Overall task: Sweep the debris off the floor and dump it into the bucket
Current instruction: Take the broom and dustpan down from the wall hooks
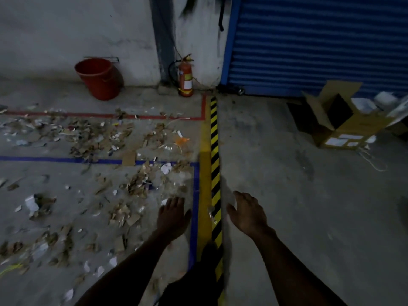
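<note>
We saw left hand (174, 216) nearer debris (132, 184): scraps spread ahead-left across floor (287, 195). Red bucket (99, 78) far ahead-left by wall. Both grips spread, empty; right hand (247, 214) farther.

No lettering clear enough to read

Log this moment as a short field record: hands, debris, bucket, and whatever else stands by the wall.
left hand: open, fingers straight, holds nothing
right hand: open, fingers relaxed, holds nothing
debris: cardboard and paper scraps spread over the floor, left of the yellow-black striped line
bucket: red, by the wall, tilted, past the debris
fire extinguisher: upright at the wall, right of the bucket
cardboard box: open, before the blue shutter
broom: none in view
</note>
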The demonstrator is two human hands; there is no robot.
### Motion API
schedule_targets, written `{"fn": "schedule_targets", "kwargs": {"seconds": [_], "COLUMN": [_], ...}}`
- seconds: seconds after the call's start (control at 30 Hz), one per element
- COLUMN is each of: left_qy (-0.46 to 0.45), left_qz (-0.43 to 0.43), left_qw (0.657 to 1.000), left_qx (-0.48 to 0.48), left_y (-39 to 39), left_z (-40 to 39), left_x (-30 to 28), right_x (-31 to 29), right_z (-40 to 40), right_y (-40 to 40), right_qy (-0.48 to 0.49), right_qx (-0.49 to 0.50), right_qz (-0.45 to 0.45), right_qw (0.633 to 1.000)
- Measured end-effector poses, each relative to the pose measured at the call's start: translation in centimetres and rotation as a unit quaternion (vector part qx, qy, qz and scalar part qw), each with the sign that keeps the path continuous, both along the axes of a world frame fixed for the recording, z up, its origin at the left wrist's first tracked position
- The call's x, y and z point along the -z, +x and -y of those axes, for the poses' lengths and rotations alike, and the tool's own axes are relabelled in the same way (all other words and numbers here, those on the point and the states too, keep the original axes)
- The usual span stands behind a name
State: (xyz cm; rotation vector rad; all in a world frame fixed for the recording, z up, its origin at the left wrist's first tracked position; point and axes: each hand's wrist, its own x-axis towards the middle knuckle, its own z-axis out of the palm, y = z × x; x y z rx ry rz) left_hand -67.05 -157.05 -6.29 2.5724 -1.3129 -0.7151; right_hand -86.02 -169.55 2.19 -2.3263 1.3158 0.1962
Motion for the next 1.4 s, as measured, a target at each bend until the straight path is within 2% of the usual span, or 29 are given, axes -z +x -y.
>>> {"fn": "schedule_targets", "kwargs": {"seconds": [0.13, 0.3, 0.57, 0.67, 0.87, 1.07, 1.23, 1.4], "left_qy": [-0.021, -0.06, -0.068, -0.079, -0.14, -0.186, -0.223, -0.255], "left_qz": [0.034, 0.06, 0.085, 0.09, 0.131, 0.16, 0.203, 0.211], "left_qw": [0.999, 0.996, 0.987, 0.98, 0.961, 0.941, 0.929, 0.925], "left_qx": [-0.004, -0.026, -0.117, -0.158, -0.201, -0.235, -0.214, -0.186], "left_y": [5.9, 11.9, 21.6, 25.4, 33.8, 45.1, 57.3, 69.6], "left_z": [13.4, 26.7, 45.6, 53.0, 65.9, 78.4, 88.2, 97.9], "left_x": [-2.5, -6.6, -7.3, -9.1, -16.0, -21.3, -23.7, -28.7], "right_x": [-1.9, -3.3, -0.9, -1.7, -7.5, -12.6, -16.1, -22.8], "right_z": [13.1, 26.1, 48.2, 56.9, 71.7, 83.3, 93.0, 102.0], "right_y": [6.2, 12.2, 23.7, 28.9, 40.5, 52.5, 64.6, 76.0], "right_qy": [-0.026, -0.001, -0.005, -0.021, -0.04, -0.08, -0.108, -0.138], "right_qx": [-0.02, -0.032, -0.104, -0.134, -0.172, -0.174, -0.173, -0.157], "right_qz": [-0.002, 0.016, 0.054, 0.068, 0.108, 0.213, 0.229, 0.272], "right_qw": [0.999, 0.999, 0.993, 0.988, 0.978, 0.958, 0.952, 0.94]}}
